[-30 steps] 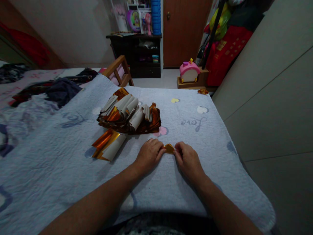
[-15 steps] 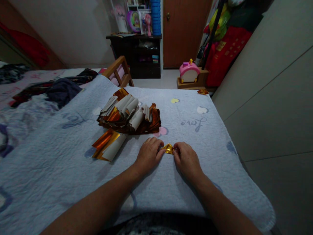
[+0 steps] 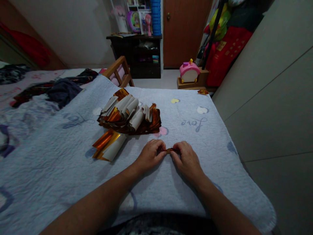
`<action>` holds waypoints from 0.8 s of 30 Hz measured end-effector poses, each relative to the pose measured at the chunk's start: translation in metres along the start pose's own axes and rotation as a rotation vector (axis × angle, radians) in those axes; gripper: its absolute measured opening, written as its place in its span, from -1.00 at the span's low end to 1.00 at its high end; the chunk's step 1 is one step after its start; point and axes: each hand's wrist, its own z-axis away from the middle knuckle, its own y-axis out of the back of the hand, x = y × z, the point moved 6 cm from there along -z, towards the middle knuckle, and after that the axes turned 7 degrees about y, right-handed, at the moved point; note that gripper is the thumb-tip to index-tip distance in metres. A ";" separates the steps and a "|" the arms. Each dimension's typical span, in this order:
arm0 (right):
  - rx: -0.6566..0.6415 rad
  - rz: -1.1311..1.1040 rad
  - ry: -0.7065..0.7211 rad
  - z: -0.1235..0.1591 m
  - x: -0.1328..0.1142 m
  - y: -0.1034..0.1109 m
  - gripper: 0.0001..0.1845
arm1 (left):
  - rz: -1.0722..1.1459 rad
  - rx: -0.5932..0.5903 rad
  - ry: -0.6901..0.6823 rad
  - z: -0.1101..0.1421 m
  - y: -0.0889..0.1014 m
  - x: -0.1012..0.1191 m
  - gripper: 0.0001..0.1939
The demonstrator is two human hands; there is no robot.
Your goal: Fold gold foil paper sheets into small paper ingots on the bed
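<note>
Between my two hands is a small folded piece of gold foil paper (image 3: 169, 150), mostly covered by my fingers. My left hand (image 3: 152, 153) pinches its left end between thumb and fingers. At the other end, my right hand (image 3: 187, 158) grips it the same way, thumb toward me. To the left of my hands lies a heap of gold and white paper sheets (image 3: 132, 112), curled and stacked. A smaller bundle of sheets (image 3: 110, 145) sticks out in front of the heap, gold on one face and white on the other.
A light blue quilt (image 3: 190, 202) with printed hearts covers the surface under my hands. Near its far right corner sits a folded gold piece (image 3: 203, 92). Dark clothes (image 3: 63, 91) lie at the left. A wooden chair (image 3: 119, 70) stands behind, and a white cabinet (image 3: 274, 98) borders the right.
The gold paper has tilted between my fingers, so its bright face no longer shows and a thin, darker edge does. My fingertips have come slightly closer together.
</note>
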 end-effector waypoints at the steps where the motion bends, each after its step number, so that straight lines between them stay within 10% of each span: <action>1: -0.008 -0.019 0.001 0.000 -0.001 0.001 -0.95 | 0.044 -0.003 0.000 0.000 0.001 0.001 -0.95; 24: -0.106 -0.485 -0.138 -0.004 -0.008 0.002 -0.76 | 0.442 -0.135 0.126 0.001 -0.001 -0.002 -0.78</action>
